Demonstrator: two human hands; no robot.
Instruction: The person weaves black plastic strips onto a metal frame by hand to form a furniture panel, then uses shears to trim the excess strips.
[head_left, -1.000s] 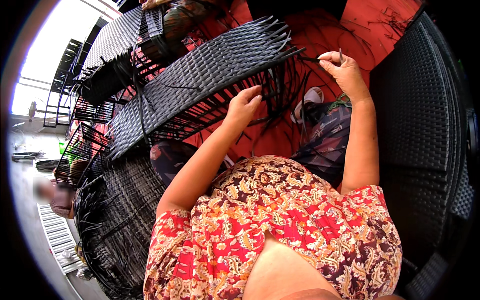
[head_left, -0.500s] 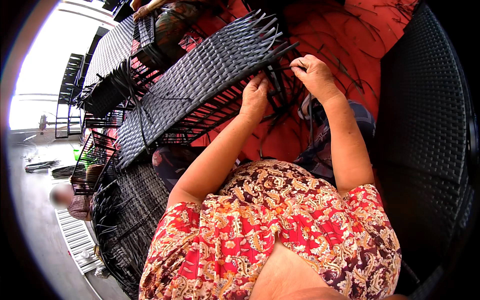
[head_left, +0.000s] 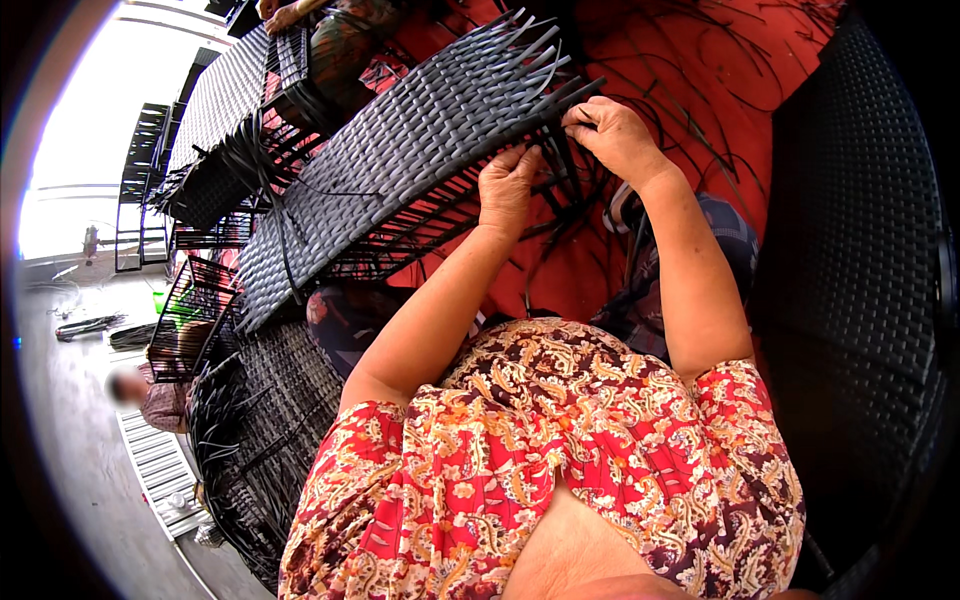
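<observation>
A grey-black woven panel point(head_left: 400, 150) on a black frame slants up from the left to the centre in front of me, loose strip ends point(head_left: 535, 45) fanning out at its far end. My right hand point(head_left: 618, 140) is pinched on a dark weaving strip beside the panel's far right corner; only a bit of the strip shows at the fingertips. Just below that corner, my left hand point(head_left: 508, 190) is closed with thumb and fingers together against the frame's near edge. What the left fingertips grip is hidden.
Loose black strips point(head_left: 725, 160) litter the red ground cover point(head_left: 690, 60). A large dark woven piece point(head_left: 860, 250) stands close on my right. Another woven piece point(head_left: 270, 400) lies at lower left. Beyond the panel, a co-worker's hand point(head_left: 285, 15) is near another woven frame point(head_left: 225, 95).
My right hand has moved left and slightly up, closer to the panel's corner and my left hand. The stretch of strip between the hands has shortened. My left hand stays at the edge.
</observation>
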